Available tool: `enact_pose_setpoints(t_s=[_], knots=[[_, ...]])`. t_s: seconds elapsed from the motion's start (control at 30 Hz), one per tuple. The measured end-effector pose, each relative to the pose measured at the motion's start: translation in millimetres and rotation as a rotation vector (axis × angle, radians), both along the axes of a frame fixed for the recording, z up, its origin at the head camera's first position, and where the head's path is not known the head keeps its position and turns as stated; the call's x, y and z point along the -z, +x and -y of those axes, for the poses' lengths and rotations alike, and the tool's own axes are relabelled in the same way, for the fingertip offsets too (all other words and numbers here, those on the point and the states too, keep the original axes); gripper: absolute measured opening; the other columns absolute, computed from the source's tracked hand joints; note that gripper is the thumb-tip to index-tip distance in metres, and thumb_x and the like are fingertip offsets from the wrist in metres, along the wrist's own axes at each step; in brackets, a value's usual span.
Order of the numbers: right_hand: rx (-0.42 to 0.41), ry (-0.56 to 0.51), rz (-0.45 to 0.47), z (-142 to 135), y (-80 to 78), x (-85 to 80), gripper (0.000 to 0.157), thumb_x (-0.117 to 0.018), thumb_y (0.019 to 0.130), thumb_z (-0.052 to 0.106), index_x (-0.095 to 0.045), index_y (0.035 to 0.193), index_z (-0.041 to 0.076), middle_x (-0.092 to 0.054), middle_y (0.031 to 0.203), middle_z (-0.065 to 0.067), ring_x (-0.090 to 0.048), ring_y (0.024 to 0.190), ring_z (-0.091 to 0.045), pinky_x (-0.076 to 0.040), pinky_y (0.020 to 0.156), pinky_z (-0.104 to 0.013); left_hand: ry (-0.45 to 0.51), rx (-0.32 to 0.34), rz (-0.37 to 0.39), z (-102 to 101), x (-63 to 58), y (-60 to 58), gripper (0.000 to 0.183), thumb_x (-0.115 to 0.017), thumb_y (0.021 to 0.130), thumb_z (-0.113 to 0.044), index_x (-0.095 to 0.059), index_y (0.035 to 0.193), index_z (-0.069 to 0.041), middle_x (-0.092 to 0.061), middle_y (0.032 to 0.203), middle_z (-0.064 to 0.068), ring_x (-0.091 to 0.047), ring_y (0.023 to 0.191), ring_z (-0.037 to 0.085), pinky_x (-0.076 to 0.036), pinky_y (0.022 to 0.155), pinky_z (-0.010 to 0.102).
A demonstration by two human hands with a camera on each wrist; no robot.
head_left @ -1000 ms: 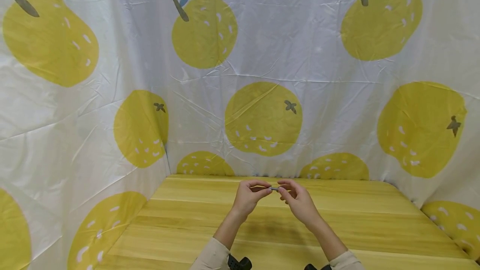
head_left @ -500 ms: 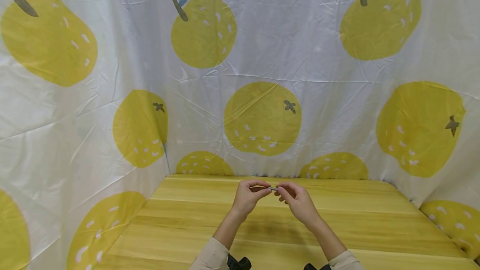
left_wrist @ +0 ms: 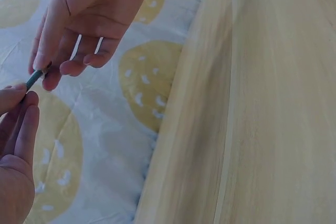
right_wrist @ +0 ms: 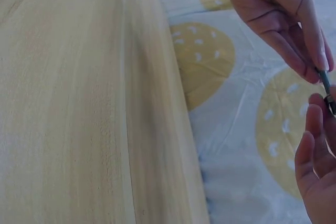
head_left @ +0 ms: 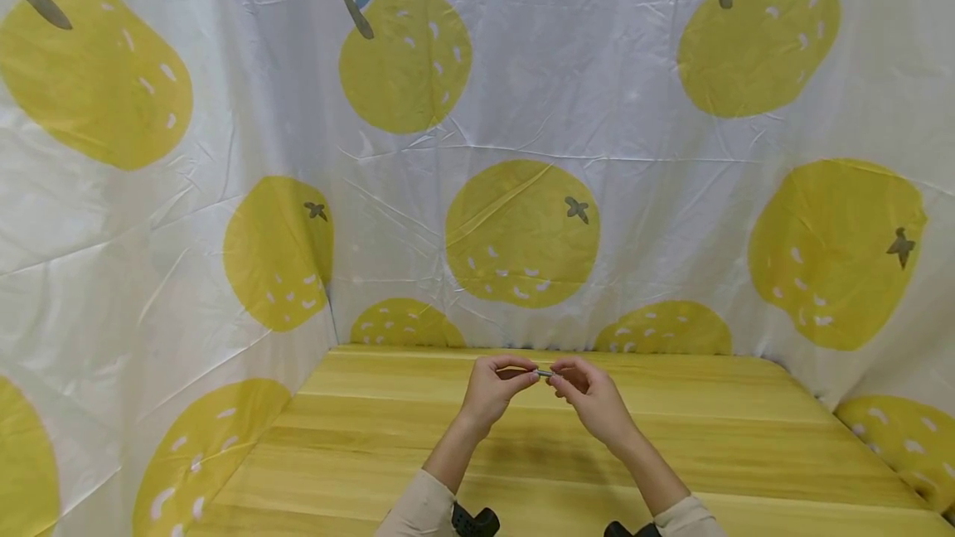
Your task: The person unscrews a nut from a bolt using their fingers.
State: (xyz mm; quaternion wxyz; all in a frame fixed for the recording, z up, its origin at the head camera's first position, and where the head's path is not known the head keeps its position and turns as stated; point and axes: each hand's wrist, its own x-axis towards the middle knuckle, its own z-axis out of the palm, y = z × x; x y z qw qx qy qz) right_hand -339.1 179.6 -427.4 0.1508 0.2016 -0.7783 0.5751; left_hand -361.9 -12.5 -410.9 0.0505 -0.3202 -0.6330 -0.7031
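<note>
Above the table, both hands meet at a short, slim greenish-grey rod (head_left: 545,373). My left hand (head_left: 488,392) pinches one end of this rod between thumb and fingertips. At its other end, the thumb and index finger of my right hand (head_left: 593,404) pinch a dark, partly metallic tip. Seen from the left wrist, the rod (left_wrist: 33,79) slants between the left hand (left_wrist: 17,150) below and the right hand (left_wrist: 89,19) above, whose other fingers are loosely bent. The right wrist view shows the rod (right_wrist: 325,82) near the edge; its exact kind is too small to tell.
A yellowish wood-grain table (head_left: 373,454) lies beneath the hands. White curtains (head_left: 552,73) printed with yellow fruit hang behind it and at both sides. Dark wrist devices (head_left: 476,522) show below the sleeves.
The right thumb and fingers shift slightly around the rod's end, while the left hand stays nearly still. The rod remains between both hands.
</note>
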Motion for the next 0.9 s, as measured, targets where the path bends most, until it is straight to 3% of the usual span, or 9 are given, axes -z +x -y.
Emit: enact_pose_setpoints(t_s=[0.2, 0.43, 0.63, 0.83, 0.9], knots=[[0.011, 0.018, 0.011, 0.4, 0.4, -0.5, 0.036, -0.064, 0.089, 0.027, -0.055, 0.121, 0.013, -0.060, 0.112, -0.007, -0.062, 0.092, -0.031, -0.052, 0.074, -0.035, -0.003, -0.007, 0.013, -0.6, 0.9, -1.3, 0.018, -0.068, 0.083, 0.000, -0.067, 0.099, 0.009, -0.063, 0.102, 0.020, -0.064, 0.092, 0.033, -0.051, 0.081, 0.040], [0.018, 0.016, -0.011, -0.7, -2.1, 1.0, 0.029, -0.059, 0.093, 0.025, -0.059, 0.115, 0.007, -0.063, 0.104, -0.008, -0.061, 0.091, -0.034, -0.052, 0.074, -0.038, -0.004, -0.005, 0.010, -0.8, 1.5, -1.3, 0.020, -0.068, 0.083, 0.000, -0.066, 0.100, 0.011, -0.063, 0.102, 0.020, -0.064, 0.092, 0.032, -0.051, 0.080, 0.038], [0.021, 0.033, -0.016, 0.6, 4.1, -5.8, 0.031, -0.062, 0.091, 0.023, -0.058, 0.119, 0.009, -0.060, 0.110, -0.008, -0.061, 0.092, -0.027, -0.052, 0.074, -0.033, -0.017, -0.006, 0.017, -0.2, 0.8, 0.0, 0.020, -0.068, 0.084, -0.001, -0.067, 0.100, 0.009, -0.062, 0.103, 0.018, -0.064, 0.092, 0.031, -0.051, 0.081, 0.039], [0.031, 0.016, -0.019, -1.1, -2.2, 0.8, 0.028, -0.058, 0.093, 0.027, -0.060, 0.115, 0.010, -0.063, 0.104, -0.009, -0.062, 0.087, -0.031, -0.052, 0.073, -0.037, 0.000, -0.005, 0.007, -1.2, 1.3, 0.4, 0.018, -0.068, 0.083, 0.001, -0.066, 0.099, 0.011, -0.061, 0.103, 0.022, -0.064, 0.091, 0.034, -0.052, 0.079, 0.039], [0.029, 0.012, -0.032, -1.1, -1.6, -0.1, 0.024, -0.059, 0.093, 0.022, -0.061, 0.113, 0.008, -0.063, 0.105, -0.010, -0.061, 0.089, -0.032, -0.052, 0.073, -0.036, -0.004, -0.007, 0.005, -1.3, 1.4, 0.7, 0.018, -0.068, 0.083, 0.001, -0.067, 0.098, 0.010, -0.061, 0.103, 0.021, -0.064, 0.092, 0.034, -0.052, 0.079, 0.039]])
